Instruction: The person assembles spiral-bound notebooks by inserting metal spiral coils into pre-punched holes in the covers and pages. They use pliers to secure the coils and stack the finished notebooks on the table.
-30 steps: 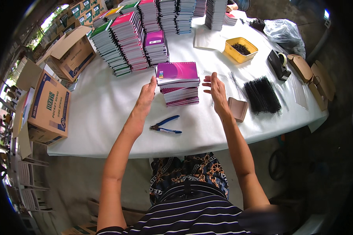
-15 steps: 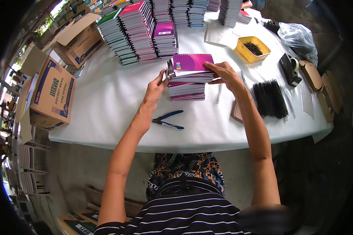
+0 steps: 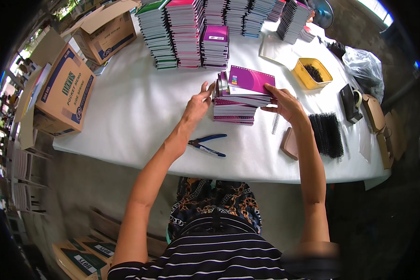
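Note:
A purple notebook cover (image 3: 252,78) with a row of punched holes along its far edge lies tilted on top of a stack of notebooks (image 3: 234,115). My right hand (image 3: 287,103) grips its right side, thumb on the cover and fingers beneath. How many booklets are in that grip I cannot make out. Beside the stack's left edge is my left hand (image 3: 198,103), fingers apart and pointing away from me, apparently holding nothing. Blue-handled pliers (image 3: 209,144) lie on the white table nearer to me, with their jaws partly under my left wrist.
Tall notebook stacks (image 3: 186,35) stand at the back. Cardboard boxes (image 3: 67,88) line the left. On the right are a yellow tub (image 3: 312,73) of small black pieces, a tape dispenser (image 3: 351,103), black spiral coils (image 3: 327,135) and a brownish-pink case (image 3: 290,143).
My left fingers have come away from the notebooks' left edge and spread. My right hand keeps its grip on the purple notebook, now slightly turned. The view has shifted.

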The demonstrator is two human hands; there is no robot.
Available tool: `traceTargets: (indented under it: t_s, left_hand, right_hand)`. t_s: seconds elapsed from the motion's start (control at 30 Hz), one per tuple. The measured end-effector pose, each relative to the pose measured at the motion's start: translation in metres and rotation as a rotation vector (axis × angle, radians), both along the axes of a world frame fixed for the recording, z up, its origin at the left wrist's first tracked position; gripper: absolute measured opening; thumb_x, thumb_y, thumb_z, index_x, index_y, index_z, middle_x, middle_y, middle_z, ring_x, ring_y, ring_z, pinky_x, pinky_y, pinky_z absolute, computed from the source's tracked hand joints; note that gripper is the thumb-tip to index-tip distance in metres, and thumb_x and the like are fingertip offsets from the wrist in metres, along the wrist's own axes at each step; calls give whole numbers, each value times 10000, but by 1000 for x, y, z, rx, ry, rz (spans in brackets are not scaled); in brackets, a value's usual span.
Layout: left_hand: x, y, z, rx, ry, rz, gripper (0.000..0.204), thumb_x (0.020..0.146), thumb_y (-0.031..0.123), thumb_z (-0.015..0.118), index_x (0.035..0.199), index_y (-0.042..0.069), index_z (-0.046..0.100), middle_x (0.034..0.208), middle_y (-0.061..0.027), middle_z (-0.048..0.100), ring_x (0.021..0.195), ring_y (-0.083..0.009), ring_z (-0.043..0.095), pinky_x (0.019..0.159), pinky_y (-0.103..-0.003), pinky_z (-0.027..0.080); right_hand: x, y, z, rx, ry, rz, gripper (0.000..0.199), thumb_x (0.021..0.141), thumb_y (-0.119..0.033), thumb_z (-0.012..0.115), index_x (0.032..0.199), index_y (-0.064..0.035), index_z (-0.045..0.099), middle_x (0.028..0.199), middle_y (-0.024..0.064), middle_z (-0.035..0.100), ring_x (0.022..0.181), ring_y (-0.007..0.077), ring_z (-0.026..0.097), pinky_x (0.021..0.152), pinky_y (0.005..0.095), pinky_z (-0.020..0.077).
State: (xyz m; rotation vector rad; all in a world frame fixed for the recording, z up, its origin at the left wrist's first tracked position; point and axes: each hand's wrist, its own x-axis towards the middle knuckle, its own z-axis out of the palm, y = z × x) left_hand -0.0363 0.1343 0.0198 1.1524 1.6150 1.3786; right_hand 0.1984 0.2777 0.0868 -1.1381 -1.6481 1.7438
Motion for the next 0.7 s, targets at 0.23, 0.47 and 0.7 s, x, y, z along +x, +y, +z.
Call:
traceTargets:
  t_s: [0.23, 0.47, 0.7]
  left_hand:
    - [2, 2, 22, 97, 144, 184, 509, 987, 199, 514, 1469, 102, 380, 1593, -141, 187, 1476, -244, 166, 1163, -352, 187]
    - [-3, -76, -6, -92, 672, -245, 762, 872, 412, 660, 1494, 130, 322, 1548, -163, 293, 1453, -409, 150, 1125, -586, 208]
    - [60, -78, -55, -51, 998, -178, 685, 828, 370, 698, 1430, 161, 448, 1480, -33, 439, 1438, -388, 212, 1130, -621, 154]
  right_hand:
    - [-2, -13, 4, 342, -75, -117, 615, 902, -479, 636, 991, 129, 613, 889, 186, 673, 725, 226, 680, 777, 336, 592]
    - [31, 2, 8, 381, -31, -204, 431, 883, -316, 702, 985, 98, 638, 818, 155, 678, 736, 196, 670, 771, 308, 547]
    - [31, -70, -9, 79, 505, -51, 334, 830, 5, 687, 1155, 0, 612, 990, 98, 706, 846, 205, 681, 853, 366, 536]
